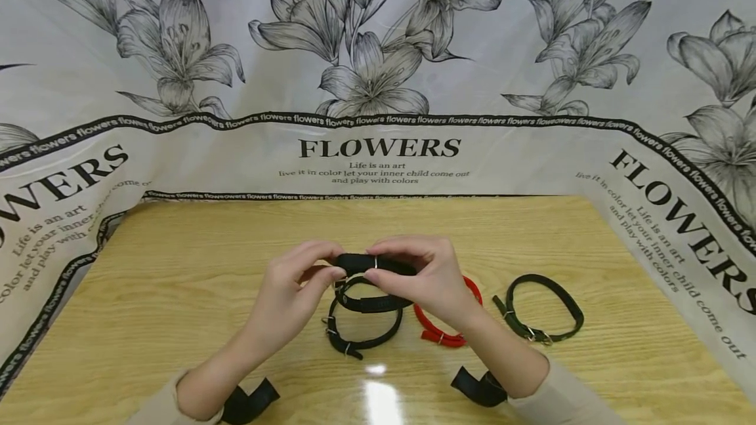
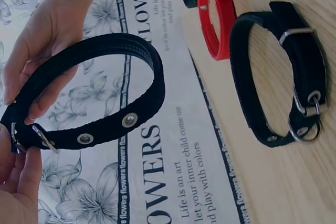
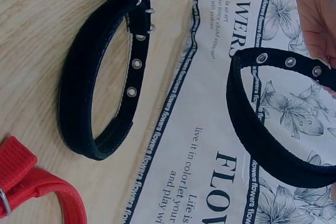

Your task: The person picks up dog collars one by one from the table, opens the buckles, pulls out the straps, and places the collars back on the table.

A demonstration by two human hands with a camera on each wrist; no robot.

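Observation:
Both hands hold a black collar (image 1: 373, 305) raised above the table, forming a closed loop. The left hand (image 1: 289, 297) pinches its left end between thumb and fingers. On the other side the right hand (image 1: 434, 281) grips it by the buckle part, near a metal loop. Metal eyelets and a D-ring show on the held collar (image 2: 107, 129) in the left wrist view. Beneath it, a second black collar (image 1: 378, 341) lies buckled on the table. A red collar (image 1: 443, 336) lies to its right, partly hidden behind the right hand.
Further right on the wooden table (image 1: 195, 267) lies a dark green collar (image 1: 571, 303), also buckled in a loop. White cloth (image 1: 502, 156) printed with flowers and lettering surrounds the table. Black bands (image 1: 251, 404) show beside the forearms.

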